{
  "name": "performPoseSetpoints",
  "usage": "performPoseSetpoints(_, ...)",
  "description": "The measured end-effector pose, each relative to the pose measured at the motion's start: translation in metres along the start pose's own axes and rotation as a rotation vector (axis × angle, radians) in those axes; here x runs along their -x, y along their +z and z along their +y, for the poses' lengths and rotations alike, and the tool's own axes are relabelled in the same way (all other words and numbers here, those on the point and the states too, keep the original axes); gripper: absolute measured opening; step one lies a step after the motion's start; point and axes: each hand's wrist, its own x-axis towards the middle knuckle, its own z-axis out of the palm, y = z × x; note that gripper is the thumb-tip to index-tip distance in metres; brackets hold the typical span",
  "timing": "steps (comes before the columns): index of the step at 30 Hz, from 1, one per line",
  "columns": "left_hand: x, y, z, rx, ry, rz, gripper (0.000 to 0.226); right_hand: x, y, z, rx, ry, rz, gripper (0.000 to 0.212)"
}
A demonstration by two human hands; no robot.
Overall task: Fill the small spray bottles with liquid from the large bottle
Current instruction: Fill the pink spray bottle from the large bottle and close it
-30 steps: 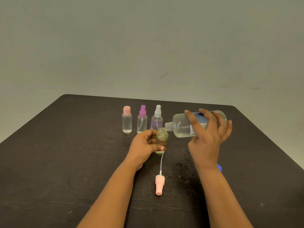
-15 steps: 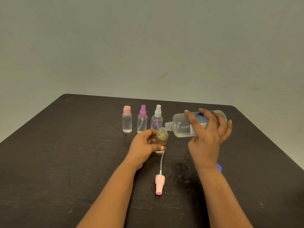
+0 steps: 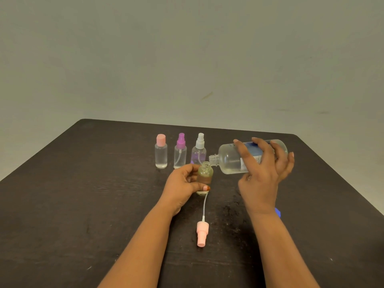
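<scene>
Just in front of the white-capped bottle, the left hand wraps the uncapped small bottle, the right hand grips the large bottle tipped flat with its mouth at that neck: pouring looks underway, and next calls for righting it before overflow.

Dark worktop. At back, upright in row: pink-capped bottle, purple-topped bottle, white-topped bottle. Nearer: pink spray head lying flat; blue object partly hidden.
</scene>
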Motion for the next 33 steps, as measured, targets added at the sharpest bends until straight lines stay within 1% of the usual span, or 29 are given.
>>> performPoseSetpoints(3, -0.0003, 0.0001, 0.0002, -0.001, 0.0, 0.002, 0.046, -0.0002, 0.0, 0.0, -0.002, -0.003, 0.005, 0.074)
performPoseSetpoints(7, 0.0004, -0.0004, 0.0003, 0.001, -0.001, 0.002, 0.047, -0.0001, 0.0005, -0.0005, 0.002, 0.001, 0.004, 0.08)
performPoseSetpoints(12, 0.0013, 0.0, 0.0021, -0.008, 0.004, -0.002, 0.047, 0.0003, 0.0001, -0.0005, 0.004, 0.003, 0.008, 0.075)
performPoseSetpoints(24, 0.0025, 0.0002, 0.0027, -0.01, 0.009, -0.003, 0.047, 0.0004, 0.0005, 0.0003, 0.004, 0.007, 0.01, 0.074)
performPoseSetpoints(29, 0.0023, 0.0013, 0.0037, -0.014, 0.008, -0.005, 0.047, -0.0009, 0.0004, 0.0007, -0.009, 0.002, 0.004, 0.083)
performPoseSetpoints(33, 0.002, 0.0012, 0.0039, -0.015, 0.005, -0.003, 0.047, -0.0008, -0.0004, 0.0001, -0.01, -0.006, 0.0, 0.084)
